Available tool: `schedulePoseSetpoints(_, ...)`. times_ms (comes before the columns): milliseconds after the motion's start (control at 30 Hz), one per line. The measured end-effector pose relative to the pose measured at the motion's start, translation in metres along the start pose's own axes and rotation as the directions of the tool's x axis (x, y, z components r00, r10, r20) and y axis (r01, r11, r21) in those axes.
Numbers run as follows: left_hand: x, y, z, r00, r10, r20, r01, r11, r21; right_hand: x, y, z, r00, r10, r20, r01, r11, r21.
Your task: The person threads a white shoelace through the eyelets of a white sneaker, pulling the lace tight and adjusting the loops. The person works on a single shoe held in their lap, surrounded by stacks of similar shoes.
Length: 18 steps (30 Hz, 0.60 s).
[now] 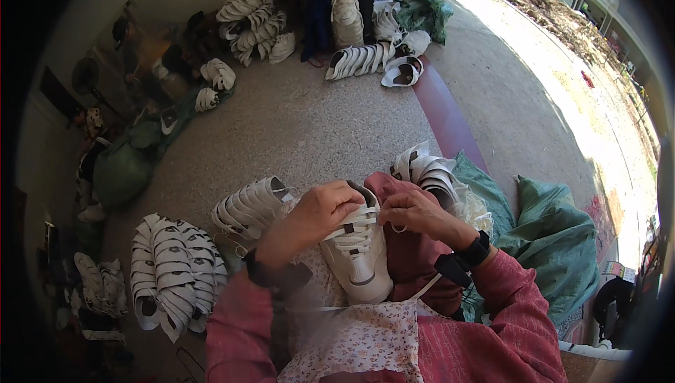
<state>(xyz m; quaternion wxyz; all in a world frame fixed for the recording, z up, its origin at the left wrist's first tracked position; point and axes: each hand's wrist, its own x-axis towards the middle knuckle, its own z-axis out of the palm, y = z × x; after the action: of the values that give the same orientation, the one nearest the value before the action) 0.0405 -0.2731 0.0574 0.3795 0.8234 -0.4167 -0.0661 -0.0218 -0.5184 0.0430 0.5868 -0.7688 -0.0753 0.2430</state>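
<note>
The big green sack [552, 249] lies at three o'clock from the shoe, and the large stack of pale shoe uppers [172, 270] stands at nine, nested perhaps to save room. The cream shoe [367, 281] rests at your lap, toe toward six o'clock and opening toward twelve, likely so both sides of the lacing sit within reach. Your left hand [327, 207], at its eleven, has finger and thumb nearly together; you cannot tell what that grip holds. Your right hand [424, 218], at one, seems pinched closed on the white lace [399, 228].
</note>
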Motion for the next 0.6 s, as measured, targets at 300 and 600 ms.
schedulePoseSetpoints(300, 0.024, -0.019, 0.018, 0.917, -0.280, 0.285, 0.381, 0.827, -0.413, 0.007, 0.029, -0.019, 0.996, -0.086, -0.018, 0.070, 0.642, 0.763)
schedulePoseSetpoints(600, 0.025, -0.019, 0.019, 0.912, -0.260, 0.318, 0.381, 0.825, -0.418, -0.001, 0.028, -0.023, 0.986, 0.117, 0.122, -0.166, 0.816, 0.554)
